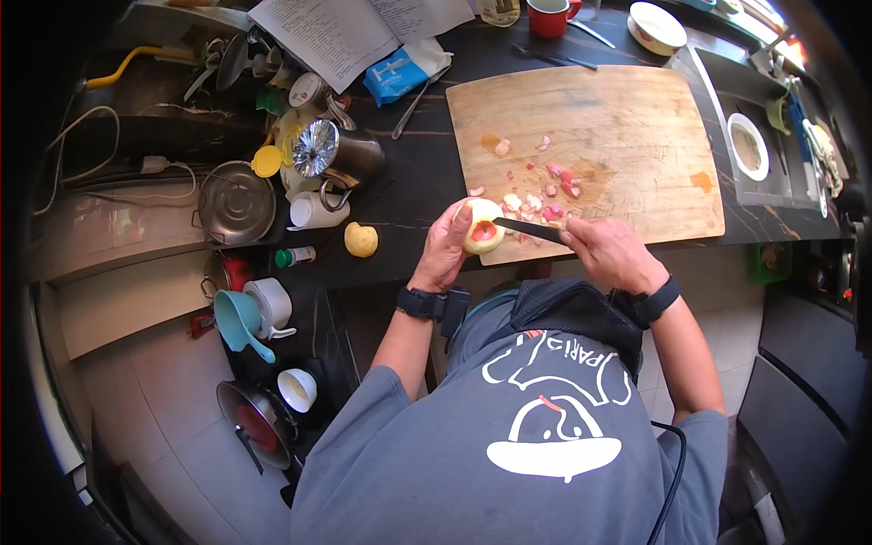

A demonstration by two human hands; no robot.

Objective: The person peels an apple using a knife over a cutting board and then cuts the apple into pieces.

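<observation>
My left hand is wrapped round a pale peeled apple, which has a reddish patch or hollow facing up. In my right hand is a knife with a dark blade. Its tip points left and meets the apple's right side. Both hands are at the near edge of a wooden cutting board. Small red and whitish peelings lie scattered on the board beyond the knife. A round yellowish fruit or vegetable sits on the dark counter left of my left hand.
At the left stand a metal pitcher, a white cup and a green-capped bottle. Farther back lie a blue packet and an open book. A red mug stands behind the board. A sink is at the right.
</observation>
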